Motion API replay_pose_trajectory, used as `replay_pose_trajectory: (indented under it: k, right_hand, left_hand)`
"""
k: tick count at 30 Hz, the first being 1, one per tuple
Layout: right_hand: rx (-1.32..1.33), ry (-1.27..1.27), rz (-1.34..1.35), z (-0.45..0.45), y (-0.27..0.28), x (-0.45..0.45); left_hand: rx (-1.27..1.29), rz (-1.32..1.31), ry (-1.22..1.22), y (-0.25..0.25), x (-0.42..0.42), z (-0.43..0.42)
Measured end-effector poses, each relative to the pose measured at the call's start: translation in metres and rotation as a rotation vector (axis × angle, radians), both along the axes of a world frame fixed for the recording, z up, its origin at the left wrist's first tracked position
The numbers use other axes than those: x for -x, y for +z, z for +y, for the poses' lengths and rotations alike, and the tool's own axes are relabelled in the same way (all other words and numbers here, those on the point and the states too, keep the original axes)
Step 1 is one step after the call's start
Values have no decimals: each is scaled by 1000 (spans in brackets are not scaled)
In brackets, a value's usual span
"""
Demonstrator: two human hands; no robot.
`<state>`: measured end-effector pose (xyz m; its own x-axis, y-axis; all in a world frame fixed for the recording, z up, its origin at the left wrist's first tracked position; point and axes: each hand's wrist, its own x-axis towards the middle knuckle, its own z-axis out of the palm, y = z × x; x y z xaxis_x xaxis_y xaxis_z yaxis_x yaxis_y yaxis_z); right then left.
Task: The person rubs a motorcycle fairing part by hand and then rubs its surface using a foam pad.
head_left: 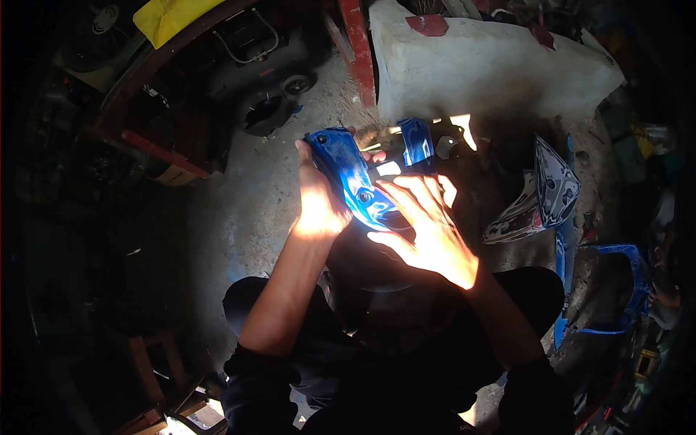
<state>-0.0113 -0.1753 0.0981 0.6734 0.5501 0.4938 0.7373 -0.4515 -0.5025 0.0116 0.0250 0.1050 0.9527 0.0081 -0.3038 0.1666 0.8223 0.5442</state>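
Note:
A glossy blue painted plastic panel [344,164], curved and with two round holes, is held up in front of me. My left hand [319,197] is closed around its left side, with fingertips showing behind the far edge. My right hand [433,230] lies over the panel's lower right end, fingers stretched out and thumb apart. Its fingertips seem to touch the surface. Strong light washes out both hands and part of the panel. Just beyond them is another blue piece [415,140], partly shadowed.
Patterned fairing pieces [557,183] lie on the floor to the right, beside a long blue strip [561,275] and a blue frame-like part [632,290]. A pale concrete block [493,69] stands ahead, next to a red metal post [359,58]. Dark machinery fills the upper left.

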Motion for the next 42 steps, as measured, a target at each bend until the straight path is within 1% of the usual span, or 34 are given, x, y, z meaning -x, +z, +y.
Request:
replay_pose_trajectory:
  k: [1,2,3,5,6,7,8,9,10,12,14,16,17,18,19,21,22,23,24,25,26,27,28,29,31,32,33,35,36,37,39,40,41,42]
  right_hand:
    - [-2,8,2,-4,4,-1]
    - [-78,87,130,-15,5,-4]
    - [-126,110,190,-19,6,-5]
    - [-220,60,217,-23,-4,-11]
    - [-239,5,199,-22,-6,-13]
    - [-180,-106,250,-21,5,-8]
    - [-292,-207,37,-15,-9,-13]
    - [-271,-383,-21,-13,-9,-13]
    - [-318,-494,109,-14,-21,-18]
    - [-363,-607,238,-20,-58,-32]
    - [-920,-150,1024,-34,-94,-46]
    - [-1181,125,1395,-37,-85,-48]
    - [-1167,119,1378,-40,-79,-47]
    - [-1156,115,1361,-37,-61,-45]
    - [-1148,111,1343,-34,-46,-42]
    - [-1148,107,1313,-30,-36,-43]
    - [-1291,61,1312,-30,-35,-45]
    - [-1435,14,1303,-30,-32,-46]
    - [-1425,-5,1341,-29,-24,-45]
    - [-1275,93,1269,-34,-41,-50]
    - [-1217,122,1242,-38,-56,-51]
    - [-1204,114,1230,-37,-58,-50]
    - [-1208,103,1228,-35,-58,-49]
    - [-1212,88,1224,-33,-58,-47]
    - [-1222,63,1208,-33,-56,-45]
    - [-1229,50,1198,-34,-56,-46]
    - [-1232,38,1188,-35,-55,-47]
    - [-1235,15,1159,-39,-52,-47]
    - [-1247,14,1153,-40,-48,-47]
    - [-1260,14,1148,-41,-43,-47]
    - [-1334,117,1207,-42,-29,-41]
    - [-1370,174,1239,-40,-26,-40]
    - [-1371,177,1242,-38,-27,-39]
    - [-1401,133,1230,-36,-28,-39]
  left_hand:
    - [-2,2,8,-3,-1,5]
    - [57,-5,11,-11,-2,10]
    - [115,-11,15,-14,-1,16]
    - [147,-64,-16,-20,1,22]
    - [147,-61,-32,-19,1,21]
    - [149,-58,-51,-19,0,18]
    - [95,-49,-47,-19,0,15]
    - [98,-48,-47,-23,1,15]
    - [145,-53,-59,-28,0,15]
    - [194,-59,-74,-31,1,13]
    - [64,83,-53,-26,4,2]
    - [39,120,-35,-29,0,1]
    - [10,159,-8,-30,-1,1]
    - [-174,161,134,-29,-2,-4]
    - [-180,159,126,-23,-1,-9]
    - [-1323,48,477,-6,10,-21]
    - [-1506,-246,401,1,22,-22]
    - [-1545,-475,205,6,29,-20]
    - [-1598,-612,6,4,32,-24]
    - [-1641,-745,-197,3,35,-30]
    - [-1836,-701,-176,2,44,-43]
    - [-2030,-644,-150,4,51,-56]
    - [-2084,-612,-127,-9,49,-56]
    - [-2122,-641,-40,-21,43,-53]
    - [-2045,-439,-3,-31,32,-49]
    - [-2082,-433,61,-33,27,-46]
    - [-2084,-439,61,-32,27,-47]
    - [-1997,-615,67,-28,32,-52]
    - [-1927,-714,29,-28,37,-58]
    - [-1912,-756,-99,-27,41,-61]
    - [-1947,-621,-136,-24,36,-62]
    - [-1845,-511,-92,-30,27,-59]
    - [-1742,-404,-48,-37,19,-55]
    - [-1811,-444,-9,-38,19,-53]
